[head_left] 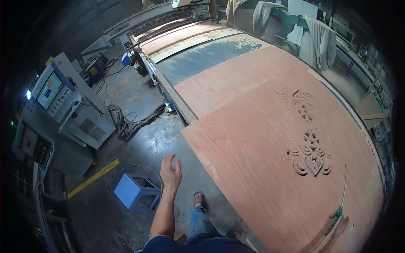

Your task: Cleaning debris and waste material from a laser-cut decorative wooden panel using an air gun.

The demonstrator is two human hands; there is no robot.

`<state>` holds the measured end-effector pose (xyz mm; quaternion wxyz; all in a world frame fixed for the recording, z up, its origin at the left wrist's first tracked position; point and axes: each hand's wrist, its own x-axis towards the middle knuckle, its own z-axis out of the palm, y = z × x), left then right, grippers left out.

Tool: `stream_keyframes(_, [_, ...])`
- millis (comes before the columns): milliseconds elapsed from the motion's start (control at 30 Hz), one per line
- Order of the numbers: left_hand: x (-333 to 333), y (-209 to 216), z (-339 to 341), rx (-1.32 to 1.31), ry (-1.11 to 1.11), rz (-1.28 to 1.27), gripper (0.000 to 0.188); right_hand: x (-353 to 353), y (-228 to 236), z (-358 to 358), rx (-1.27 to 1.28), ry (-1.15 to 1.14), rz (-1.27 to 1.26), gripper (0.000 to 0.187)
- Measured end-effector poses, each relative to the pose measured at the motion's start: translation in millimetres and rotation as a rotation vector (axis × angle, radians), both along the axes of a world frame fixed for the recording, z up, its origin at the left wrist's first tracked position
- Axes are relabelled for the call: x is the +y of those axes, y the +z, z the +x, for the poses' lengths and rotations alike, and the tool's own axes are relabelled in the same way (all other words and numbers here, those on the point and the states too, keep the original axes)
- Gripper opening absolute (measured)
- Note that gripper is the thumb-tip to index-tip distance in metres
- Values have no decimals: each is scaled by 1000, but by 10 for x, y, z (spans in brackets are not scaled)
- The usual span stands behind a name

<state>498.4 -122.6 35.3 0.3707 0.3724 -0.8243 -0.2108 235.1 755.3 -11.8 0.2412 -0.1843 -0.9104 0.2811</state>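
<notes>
My right hand (341, 226) is at the lower right, closed around a green air blow gun (337, 213). Part of its grip is hidden by the hand. The gun's long thin nozzle points away from me, low over a large reddish plywood sheet (236, 156). Beyond and left of the nozzle tip, a carved floral pattern (311, 143) is cut into the sheet, with several dark through-openings and shallower grooves around them. My left hand (171, 172) hangs in the air left of the sheet, above the floor. Its fingers are apart and slightly bent, holding nothing.
The sheet lies on a long machine bed (175, 99), its corner jutting over the left edge. A blue plastic stool (133, 192) stands left of my foot. Farther left are a control cabinet (80, 114) with a screen and dark hoses (130, 124) on the floor. Draped cloths (322, 42) hang at the far right.
</notes>
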Motion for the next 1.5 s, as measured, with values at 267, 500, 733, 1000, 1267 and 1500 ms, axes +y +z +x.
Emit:
stream_keyframes(267, [-855,-2573,1984,-748,-218,871,49,-4491,416,144,-187,479,-214,34])
stream_keyframes(500, [-1458,-2880,3494,-902,-95,1335,57,-7948,653,-1,-283,967,-263,32])
stream_keyframes(733, [-3082,-2824,3279,-582,317,1148,40,-9806,691,-649,-278,1178,-238,31])
stream_keyframes(1000, [-5191,-2170,2205,-426,301,965,37,-12257,771,-1441,-320,1277,-330,31])
stream_keyframes(1267, [-6612,-2639,2209,-421,378,1238,31,-15031,1009,-1368,-427,1552,-232,34])
stream_keyframes(1500, [-8648,-2580,1907,-603,347,1297,24,-16828,592,-1327,-535,1403,-300,34])
